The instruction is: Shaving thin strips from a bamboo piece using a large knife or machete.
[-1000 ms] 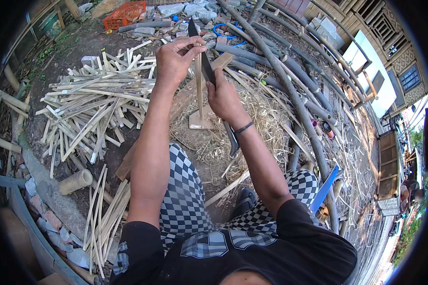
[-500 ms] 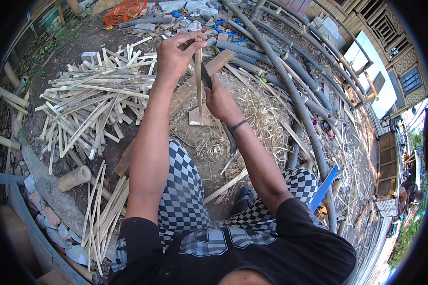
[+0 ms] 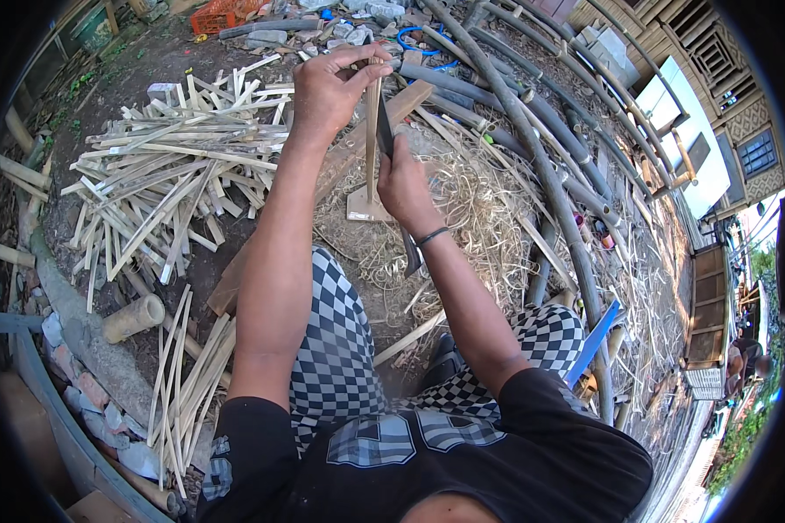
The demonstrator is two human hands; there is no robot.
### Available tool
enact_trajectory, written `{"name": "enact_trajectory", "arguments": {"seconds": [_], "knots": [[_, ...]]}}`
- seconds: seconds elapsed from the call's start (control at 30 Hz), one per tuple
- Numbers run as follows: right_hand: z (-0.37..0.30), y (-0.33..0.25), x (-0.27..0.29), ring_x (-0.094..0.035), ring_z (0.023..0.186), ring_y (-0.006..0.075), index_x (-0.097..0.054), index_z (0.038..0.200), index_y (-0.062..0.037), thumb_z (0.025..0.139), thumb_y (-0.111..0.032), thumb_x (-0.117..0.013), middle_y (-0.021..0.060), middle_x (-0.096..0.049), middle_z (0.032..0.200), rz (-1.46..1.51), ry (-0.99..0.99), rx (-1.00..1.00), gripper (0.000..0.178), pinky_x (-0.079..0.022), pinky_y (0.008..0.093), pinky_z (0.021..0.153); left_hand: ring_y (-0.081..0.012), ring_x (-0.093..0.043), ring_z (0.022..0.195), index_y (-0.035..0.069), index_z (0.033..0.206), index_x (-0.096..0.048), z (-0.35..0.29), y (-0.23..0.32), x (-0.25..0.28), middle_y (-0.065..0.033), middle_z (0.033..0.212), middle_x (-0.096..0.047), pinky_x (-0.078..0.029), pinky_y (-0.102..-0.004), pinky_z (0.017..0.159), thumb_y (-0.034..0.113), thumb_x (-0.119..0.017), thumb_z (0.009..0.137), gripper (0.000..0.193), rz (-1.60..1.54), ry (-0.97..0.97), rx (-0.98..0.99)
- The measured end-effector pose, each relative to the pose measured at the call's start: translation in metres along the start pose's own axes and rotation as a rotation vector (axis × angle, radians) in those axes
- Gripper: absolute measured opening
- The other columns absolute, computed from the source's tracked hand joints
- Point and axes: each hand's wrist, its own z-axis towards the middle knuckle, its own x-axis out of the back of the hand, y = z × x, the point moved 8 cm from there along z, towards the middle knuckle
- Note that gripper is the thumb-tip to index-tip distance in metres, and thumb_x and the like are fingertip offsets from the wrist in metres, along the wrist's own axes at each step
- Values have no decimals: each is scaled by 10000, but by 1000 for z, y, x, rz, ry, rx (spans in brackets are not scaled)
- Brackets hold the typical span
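Observation:
My left hand [image 3: 330, 94] pinches the top end of a thin bamboo strip [image 3: 372, 144] between thumb and fingers. The strip stands nearly upright, its lower end on a small pale block [image 3: 364, 208] on the ground. With my right hand [image 3: 405, 185] I grip a long dark knife [image 3: 385, 128], blade upward along the strip's right side. Whether the edge touches the strip I cannot tell. The knife's rear end shows below my right wrist. Behind the strip a wooden plank [image 3: 407, 101] lies slantwise, and curly bamboo shavings [image 3: 475, 213] cover the ground to the right.
A heap of split bamboo strips [image 3: 179, 166] lies at left, and a smaller bundle [image 3: 187, 383] sits near my left elbow. Long poles [image 3: 532, 148] run along the right. A short bamboo piece [image 3: 134, 318], an orange crate [image 3: 222, 16] and a blue flat blade-like piece [image 3: 595, 342] are around.
The strip's top and my left hand have shifted slightly right. The knife blade shows a little farther right beside the strip. Both grips stay the same.

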Motion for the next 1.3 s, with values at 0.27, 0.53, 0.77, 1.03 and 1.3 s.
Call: {"name": "enact_trajectory", "arguments": {"seconds": [0.27,0.53,0.77,1.03,1.3], "knots": [[1,-2,-7,-593,840,559,-403,1138,-26,951,-108,-520,347,-622,829,-10,-69,41,235,-439,637,736,-110,-657,970,79,1009,-770,-3,-7,10,-16,991,-725,-539,-276,841,147,-799,825,198,-96,0,5],[6,60,-47,-592,849,564,-416,1129,-24,952,-97,-501,360,-625,858,-150,-167,-67,209,-455,632,752,-83,-650,903,69,1015,-768,1,-19,9,-19,963,-723,-536,-243,796,100,-785,835,184,-102,19,-8],[-7,47,-42,-595,838,559,-399,1170,-35,963,-108,-510,349,-625,833,30,5,-57,246,-455,623,735,-74,-648,906,62,1010,-767,-2,-5,7,-20,972,-725,-529,-216,756,84,-784,831,181,-29,21,-64],[-2,40,-48,-623,835,533,-408,1159,-36,969,-136,-505,319,-651,849,-38,-100,-33,235,-479,613,723,-62,-657,902,87,1022,-775,-3,-21,16,0,992,-742,-529,-242,800,142,-792,837,194,-167,10,-20],[-31,127,-94,-618,867,546,-398,1160,-36,978,-143,-497,338,-648,896,-105,-94,-146,233,-463,634,747,-63,-659,910,69,1016,-773,6,-12,4,-8,973,-746,-538,-245,827,126,-786,839,186,-133,10,-98]]}}
